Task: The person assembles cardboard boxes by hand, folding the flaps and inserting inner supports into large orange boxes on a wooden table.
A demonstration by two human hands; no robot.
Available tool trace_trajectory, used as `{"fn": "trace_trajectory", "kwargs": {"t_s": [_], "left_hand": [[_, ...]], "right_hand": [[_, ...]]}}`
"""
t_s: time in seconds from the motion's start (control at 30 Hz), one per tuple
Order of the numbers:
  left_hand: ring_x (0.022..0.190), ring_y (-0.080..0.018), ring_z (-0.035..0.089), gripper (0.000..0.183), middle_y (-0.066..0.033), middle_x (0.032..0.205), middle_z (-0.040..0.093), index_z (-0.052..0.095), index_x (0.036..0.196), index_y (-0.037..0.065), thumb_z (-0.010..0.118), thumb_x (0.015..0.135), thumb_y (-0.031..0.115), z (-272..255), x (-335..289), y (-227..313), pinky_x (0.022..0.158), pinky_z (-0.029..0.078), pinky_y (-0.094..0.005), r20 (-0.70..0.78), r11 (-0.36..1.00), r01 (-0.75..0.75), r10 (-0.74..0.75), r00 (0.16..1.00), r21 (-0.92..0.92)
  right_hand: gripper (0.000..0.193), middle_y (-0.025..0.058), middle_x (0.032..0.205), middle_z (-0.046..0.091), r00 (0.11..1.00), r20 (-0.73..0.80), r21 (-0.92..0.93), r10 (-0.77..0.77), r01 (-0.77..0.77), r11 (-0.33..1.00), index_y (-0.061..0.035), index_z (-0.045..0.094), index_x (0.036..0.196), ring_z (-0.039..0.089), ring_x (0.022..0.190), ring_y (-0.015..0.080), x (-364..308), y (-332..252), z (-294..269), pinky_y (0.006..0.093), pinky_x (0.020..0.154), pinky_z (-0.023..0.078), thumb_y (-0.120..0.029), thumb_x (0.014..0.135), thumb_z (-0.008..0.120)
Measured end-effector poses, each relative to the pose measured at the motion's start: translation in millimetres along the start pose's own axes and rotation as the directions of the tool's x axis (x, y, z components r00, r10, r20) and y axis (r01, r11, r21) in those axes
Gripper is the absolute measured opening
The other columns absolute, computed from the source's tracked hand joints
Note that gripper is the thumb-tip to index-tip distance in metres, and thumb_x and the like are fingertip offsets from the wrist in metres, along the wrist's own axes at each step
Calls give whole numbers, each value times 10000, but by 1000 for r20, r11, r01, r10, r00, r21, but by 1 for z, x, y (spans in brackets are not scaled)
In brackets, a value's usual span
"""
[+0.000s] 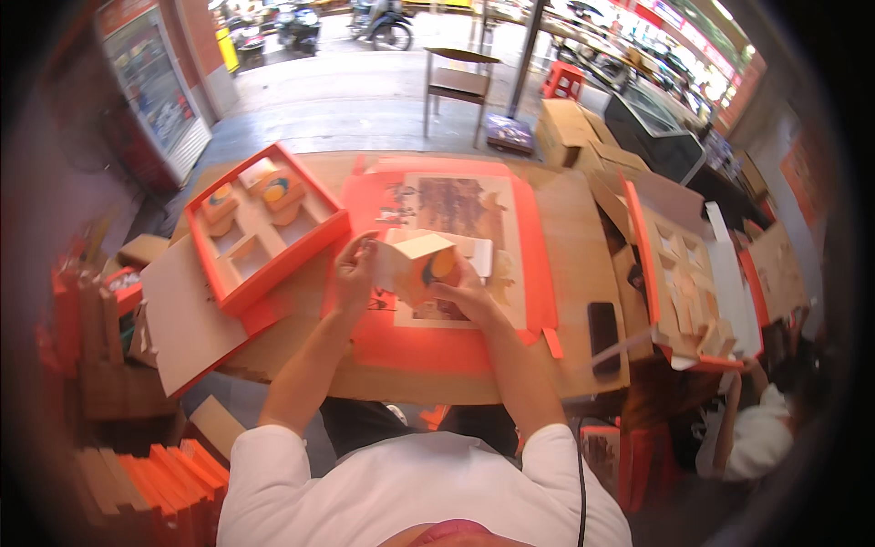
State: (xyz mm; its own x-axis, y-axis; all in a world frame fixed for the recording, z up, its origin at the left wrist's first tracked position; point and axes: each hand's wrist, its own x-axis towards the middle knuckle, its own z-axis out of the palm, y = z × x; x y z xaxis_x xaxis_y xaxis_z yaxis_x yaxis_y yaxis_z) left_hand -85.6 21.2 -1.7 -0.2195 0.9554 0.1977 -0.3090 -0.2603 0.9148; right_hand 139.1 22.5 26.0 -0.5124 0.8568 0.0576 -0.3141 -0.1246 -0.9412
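Note:
Above the middle of the table I hold a small folding carton (pixel 422 244), pale tan with a yellow disc and dark teal print on its side; one end looks unfolded. My right hand (pixel 467 296) grips its right side, thumb across the printed face. At its left flap, my left hand (pixel 351 266) has its fingers curled against the edge. Beneath both hands lies a flat orange-red printed sheet (pixel 538 273) with a dark picture. To the left, an orange-red gift box (pixel 314 244) with dividers holds two similar small cartons (pixel 278 189) in its far compartments.
A black phone (pixel 602 330) lies at the table's right edge. Another divided box (pixel 644 264) stands open farther right, beside a co-worker's arm (pixel 729 415). Brown cardboard boxes (pixel 565 132) are stacked behind. Orange folded boxes (pixel 169 479) stand at the lower left.

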Motion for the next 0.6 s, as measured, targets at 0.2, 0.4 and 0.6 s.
{"fn": "trace_trajectory", "kwargs": {"t_s": [0.2, 0.4, 0.6], "left_hand": [[601, 21, 378, 253, 100, 693, 447, 620, 1208, 19, 550, 1021, 175, -1, -5, 10, 505, 279, -180, -15, 972, -151, 156, 988, 178], [633, -43, 475, 301, 31, 748, 534, 607, 1212, -6, 538, 1028, 222, 10, -6, 10, 548, 386, -213, -79, 848, -188, 259, 963, 495], [770, -141, 588, 378, -80, 892, 632, 589, 1246, -7, 489, 1044, 297, 5, -10, 8, 674, 488, -288, -99, 773, -227, 349, 932, 593]], "right_hand": [[760, 85, 1172, 601, 987, 82, -86, 135, -128, 988, -36, 378, 1379, 620, 943, 128, 0, -2, -5, 264, 657, 523, -101, 760, 816], [757, 89, 1148, 637, 998, 20, -176, -56, 58, 983, -41, 431, 1361, 612, 969, 127, 5, 15, -9, 249, 623, 509, -118, 729, 840], [711, 84, 1153, 640, 1000, 10, -122, -9, 11, 992, -25, 456, 1372, 609, 1020, 129, -9, -12, 5, 258, 699, 520, -185, 776, 810]]}}
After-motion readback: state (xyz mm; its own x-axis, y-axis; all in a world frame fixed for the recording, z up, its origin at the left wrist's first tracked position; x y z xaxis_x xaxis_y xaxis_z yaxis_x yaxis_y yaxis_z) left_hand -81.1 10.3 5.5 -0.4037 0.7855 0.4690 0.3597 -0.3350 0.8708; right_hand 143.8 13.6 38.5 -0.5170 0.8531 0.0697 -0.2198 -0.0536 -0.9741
